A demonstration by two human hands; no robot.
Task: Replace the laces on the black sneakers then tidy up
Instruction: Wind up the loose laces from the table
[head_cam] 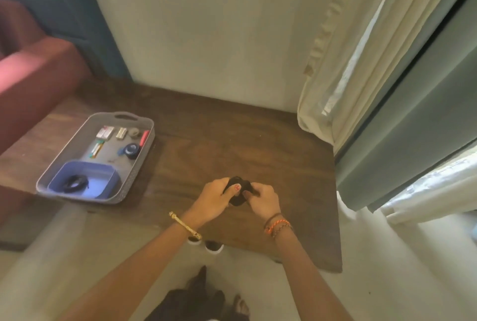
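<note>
Wooden surface [258, 140] under both hands, black laces bundled between them.

Nearest me, I see two white-rimmed sneakers [206, 244] peeking from under the near edge of the surface. Above it my left hand [215, 200] and right hand [264, 202] each have a clenched grip grasping a small dark lace bundle [237, 191]; bare wood lies open around them, toward the curtain [361, 62] on the right. Farther left a grey plastic tray [144, 124] with a cut-out handle holds a blue tub [108, 176] containing a coiled black lace [74, 183], plus small packets and a blue tape roll [131, 150].
</note>
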